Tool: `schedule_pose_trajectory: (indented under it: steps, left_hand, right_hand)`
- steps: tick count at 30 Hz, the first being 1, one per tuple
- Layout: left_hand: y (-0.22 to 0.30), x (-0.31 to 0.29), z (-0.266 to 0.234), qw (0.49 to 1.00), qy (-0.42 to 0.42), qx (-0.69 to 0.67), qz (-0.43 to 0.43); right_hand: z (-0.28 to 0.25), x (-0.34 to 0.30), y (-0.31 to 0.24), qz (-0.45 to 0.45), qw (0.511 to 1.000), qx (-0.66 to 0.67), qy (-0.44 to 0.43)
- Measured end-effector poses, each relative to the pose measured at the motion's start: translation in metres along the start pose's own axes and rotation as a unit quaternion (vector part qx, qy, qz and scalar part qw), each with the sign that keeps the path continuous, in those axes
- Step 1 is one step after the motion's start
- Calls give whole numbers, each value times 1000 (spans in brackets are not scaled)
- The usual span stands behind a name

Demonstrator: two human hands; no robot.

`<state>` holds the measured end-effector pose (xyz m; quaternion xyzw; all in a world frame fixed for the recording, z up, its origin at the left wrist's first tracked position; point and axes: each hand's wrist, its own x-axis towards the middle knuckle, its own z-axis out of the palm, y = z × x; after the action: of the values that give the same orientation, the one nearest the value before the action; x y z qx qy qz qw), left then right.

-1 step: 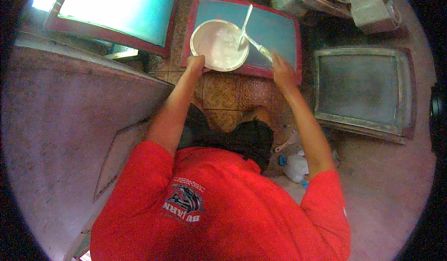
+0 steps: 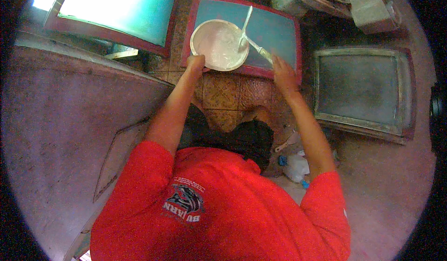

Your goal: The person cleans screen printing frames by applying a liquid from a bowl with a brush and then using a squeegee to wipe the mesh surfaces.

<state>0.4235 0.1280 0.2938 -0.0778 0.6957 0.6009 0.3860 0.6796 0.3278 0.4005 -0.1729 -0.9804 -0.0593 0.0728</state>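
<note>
the white bowl [image 2: 219,44] rim is pinched by the left hand [image 2: 195,63]; a tool handle [image 2: 260,51] is gripped by the right hand [image 2: 283,72], over the far teal framed screen [image 2: 279,28]. no change is noted.

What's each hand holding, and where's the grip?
Left hand grips the near rim of the white bowl. Right hand grips the handle end of a pale tool reaching into the bowl.

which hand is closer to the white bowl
Left. The left hand grips the near rim of the white bowl. The right hand is off to the bowl's right, apart from it, holding the handle of a tool that reaches into it.
</note>
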Motion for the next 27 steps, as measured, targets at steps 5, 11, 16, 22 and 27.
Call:
schedule_pose_trajectory:
  steps: [5,11,16,22,27]
  left_hand:
    - [8,-8,12,998,41,-38,-6]
    - [21,-35,10,1000,23,-9,4]
    - [24,-28,-2,1000,20,-19,-5]
    - [14,-14,9,997,-29,-52,48]
    - [-9,28,-2,996,-44,-75,23]
  right_hand:
    - [-5,0,-23,-27,998,54,20]
    - [9,72,-33,6,993,80,81]
    - [-2,88,-19,14,997,47,66]
    - [-9,17,3,35,999,30,-4]
    - [-11,27,-35,53,994,93,0]
